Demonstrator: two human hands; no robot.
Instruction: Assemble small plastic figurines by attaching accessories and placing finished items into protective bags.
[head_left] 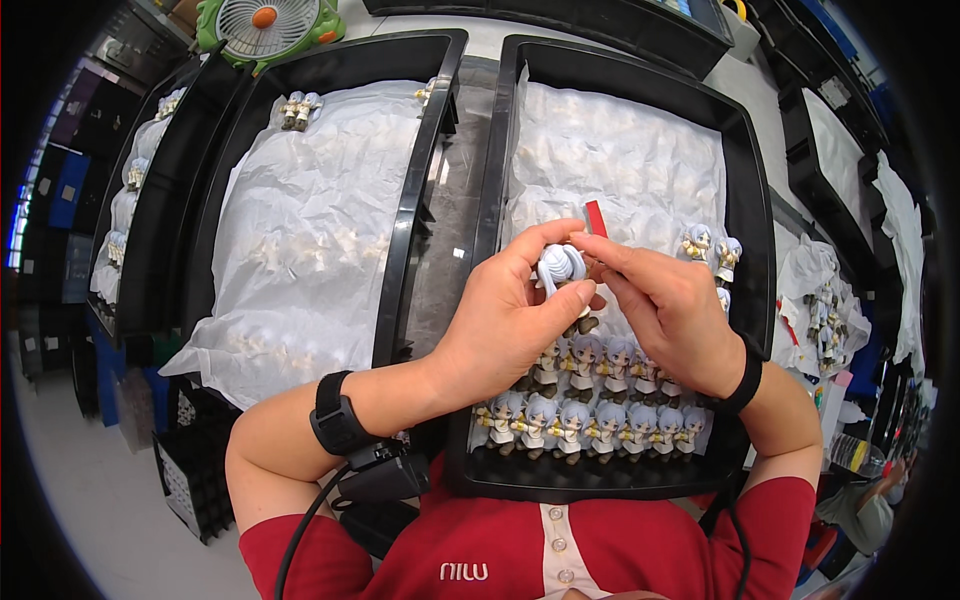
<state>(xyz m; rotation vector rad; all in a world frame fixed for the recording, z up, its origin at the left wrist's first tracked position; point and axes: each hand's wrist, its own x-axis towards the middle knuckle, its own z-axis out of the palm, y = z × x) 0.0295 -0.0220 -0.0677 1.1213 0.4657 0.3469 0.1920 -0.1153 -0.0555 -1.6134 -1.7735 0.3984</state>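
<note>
Over the near part of the right black tray [507, 130], my left hand [505, 305] is closed around a small figurine [561, 268] with pale blue-grey hair and dark feet. The figurine's hair faces up between thumb and fingers. My right hand [680, 310] is closed in a pinch against its right side. A flat red and grey strip [595, 217] sticks up from my right fingertips; its lower end is hidden by the fingers. Below my hands, rows of similar figurines [573, 420] lie in the tray, and a few more [697, 241] lie by its right wall.
White wrapping sheet [620, 130] covers the far part of the right tray. Another black tray [425, 130] on the left holds covered figurines. A narrower tray [150, 150] stands farther left. A green fan [262, 25] is at the back left. Loose figurines [825, 310] lie on sheet at right.
</note>
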